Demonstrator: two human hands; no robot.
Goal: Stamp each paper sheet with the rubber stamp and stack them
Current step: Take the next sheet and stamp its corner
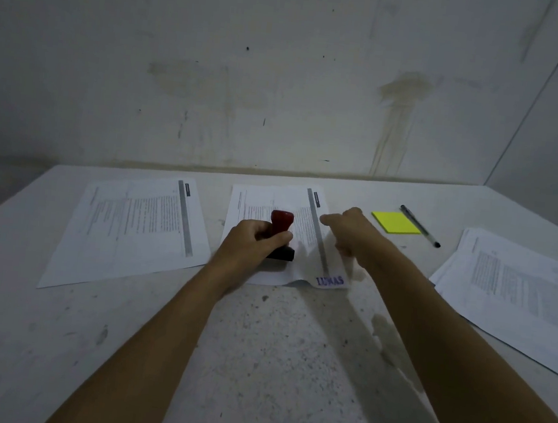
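A printed paper sheet (271, 203) lies in the middle of the table, with a purple "LUNAS" stamp mark (330, 280) at its near right corner. My left hand (253, 241) grips the rubber stamp (281, 234), which has a red handle and a black base, over this sheet. My right hand (348, 229) rests on the sheet's right edge with a finger pointing left; that edge is slightly lifted and wrinkled. A second printed sheet (134, 230) lies to the left. A pile of printed sheets (520, 292) sits at the right.
A yellow sticky-note pad (395, 222) and a black pen (420, 225) lie behind my right hand. The stained white table (271, 365) meets a wall at the back.
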